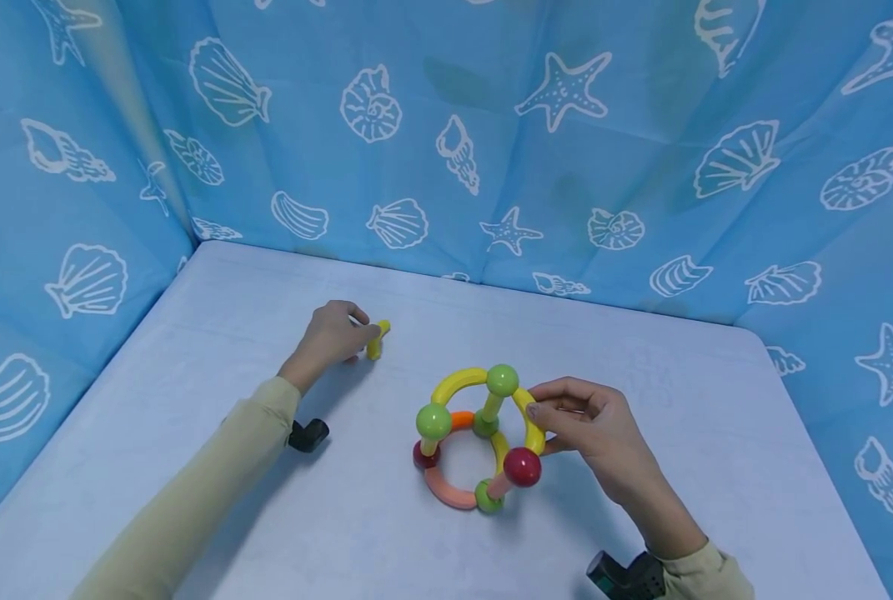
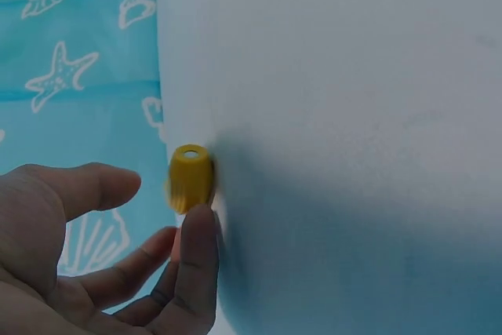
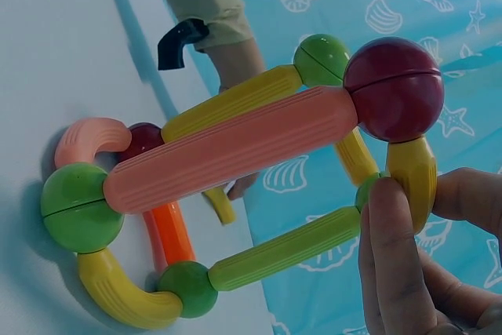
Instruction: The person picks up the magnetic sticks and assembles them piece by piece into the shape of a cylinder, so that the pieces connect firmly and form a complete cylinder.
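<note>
A frame of balls and rods stands on the table, with a lower ring of pink (image 1: 449,492), orange and yellow curved rods. Straight rods rise to two green balls (image 1: 502,380) and a dark red ball (image 1: 522,467). Between thumb and fingers, my right hand (image 1: 604,433) pinches the yellow curved rod (image 3: 414,182) beside that red ball. Another yellow curved rod (image 1: 463,382) joins the upper green balls. My left hand (image 1: 337,333) is at a loose yellow rod (image 2: 190,178) farther back; a fingertip meets its lower end, while the thumb stays apart.
The white table (image 1: 221,292) ends at a blue curtain (image 1: 431,167) with shell prints, behind and on the left. Dark wrist cameras sit by both sleeves, the left camera (image 1: 309,435) just over the tabletop.
</note>
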